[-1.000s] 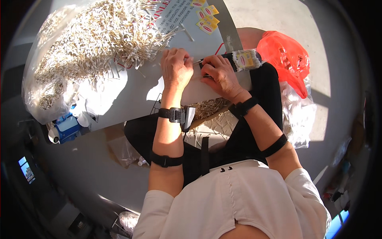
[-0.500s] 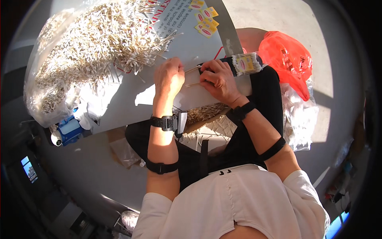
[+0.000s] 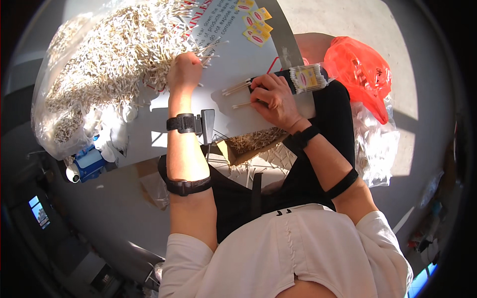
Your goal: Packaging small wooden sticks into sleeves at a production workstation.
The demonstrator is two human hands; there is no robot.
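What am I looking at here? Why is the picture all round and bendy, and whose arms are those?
There is no machine here. A person wears a camera on their head that looks down, and its wide lens bends the edges. The arms are that person's own.

The left hand reaches into a big heap of cotton swabs on a white board. The right hand grips a packed bundle of swabs, and a few loose swabs lie by its fingers. Black straps circle the wrists and arms. An orange plastic bag sits to the right, and a cardboard box of more swabs rests on the lap.
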